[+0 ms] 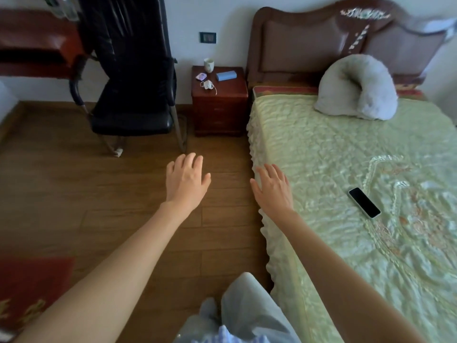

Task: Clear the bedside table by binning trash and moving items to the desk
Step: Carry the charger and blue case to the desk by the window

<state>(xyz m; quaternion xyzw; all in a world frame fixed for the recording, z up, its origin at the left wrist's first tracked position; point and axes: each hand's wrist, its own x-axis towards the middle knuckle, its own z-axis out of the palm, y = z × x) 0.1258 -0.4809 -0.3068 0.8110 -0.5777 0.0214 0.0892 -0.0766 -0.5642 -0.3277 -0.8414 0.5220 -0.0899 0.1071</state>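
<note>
Both hands empty, fingers spread. Bedside counter well ahead, beyond the chair. Left hand slightly nearer than right hand.

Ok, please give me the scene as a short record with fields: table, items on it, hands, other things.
table: bedside table, between chair and bed
items on it: mug, blue box, white face mask, small purple packet
left hand: open, empty
right hand: open, empty
on bed: phone, grey pillow
</note>
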